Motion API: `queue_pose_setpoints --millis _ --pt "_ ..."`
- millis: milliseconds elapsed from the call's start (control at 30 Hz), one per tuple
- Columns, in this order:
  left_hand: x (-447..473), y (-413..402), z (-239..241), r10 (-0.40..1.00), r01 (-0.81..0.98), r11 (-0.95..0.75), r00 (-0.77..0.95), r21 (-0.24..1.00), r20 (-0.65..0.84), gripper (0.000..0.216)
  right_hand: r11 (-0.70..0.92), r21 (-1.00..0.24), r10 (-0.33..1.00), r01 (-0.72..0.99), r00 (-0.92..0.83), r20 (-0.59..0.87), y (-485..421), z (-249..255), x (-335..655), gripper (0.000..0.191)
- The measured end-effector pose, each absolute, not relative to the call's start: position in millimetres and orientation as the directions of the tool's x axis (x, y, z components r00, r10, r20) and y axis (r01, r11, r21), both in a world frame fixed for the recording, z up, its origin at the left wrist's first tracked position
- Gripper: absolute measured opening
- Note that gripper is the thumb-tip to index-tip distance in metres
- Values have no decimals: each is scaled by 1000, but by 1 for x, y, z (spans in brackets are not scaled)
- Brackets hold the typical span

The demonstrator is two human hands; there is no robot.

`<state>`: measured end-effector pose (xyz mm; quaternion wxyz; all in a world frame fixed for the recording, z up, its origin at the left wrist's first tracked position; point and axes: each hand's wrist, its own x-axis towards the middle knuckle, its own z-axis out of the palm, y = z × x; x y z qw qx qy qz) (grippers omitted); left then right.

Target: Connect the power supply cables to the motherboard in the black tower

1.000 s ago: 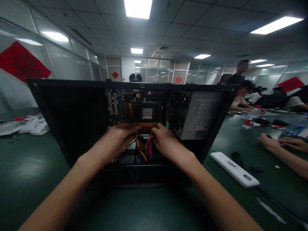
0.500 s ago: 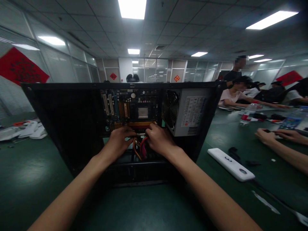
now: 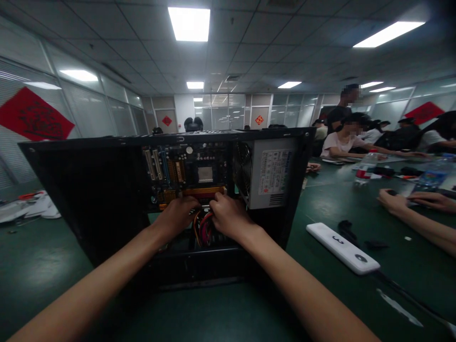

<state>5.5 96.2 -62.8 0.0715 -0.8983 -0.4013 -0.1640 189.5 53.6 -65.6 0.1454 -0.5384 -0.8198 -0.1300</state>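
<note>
A black computer case (image 3: 194,263) stands open in front of me, its motherboard (image 3: 226,166) facing out. At the board's lower edge, by the orange and red memory slots (image 3: 204,192), both my hands are close together. The fingers of my left hand (image 3: 178,213) are bent and pinched. To its right, my right hand (image 3: 230,213) has its fingers curled, thumb side toward the slots. A thin pale strip shows between the fingertips, but its kind is unclear. Just below hangs a bundle of coloured power cables (image 3: 204,230). The fingertips are mostly hidden.
A grey power supply (image 3: 272,173) with a fan fills the case's right side. On the green table (image 3: 331,304) lie a white power strip (image 3: 342,248) and black pieces. A co-worker's hands (image 3: 395,202) are at the right, near bottles (image 3: 366,167). Papers (image 3: 30,206) lie left.
The case appears shifted left and slightly lower in the view, its top edge now tilted. My hands have moved with it and stay at the memory slots.
</note>
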Motion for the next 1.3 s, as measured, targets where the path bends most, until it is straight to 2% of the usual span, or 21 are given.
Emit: queue_pose_setpoints --millis 300,533,867,1167,1300 --pt "5 95 -68 711 754 -657 622 -6 326 29 401 49 827 915 -384 411 56 -71 190 24" --pt "9 91 -66 715 754 -653 646 -73 269 38 400 44 826 915 -381 417 55 -72 188 21" --pt "5 94 -68 706 751 -655 647 -83 288 31 399 33 841 916 -380 385 62 -85 190 19" --pt "3 94 -68 694 741 -662 661 -107 286 31 431 106 830 896 -440 343 58 -80 187 24" --pt "3 91 -67 688 737 -670 662 -92 297 32 431 101 828 897 -438 351 57 -80 186 22"
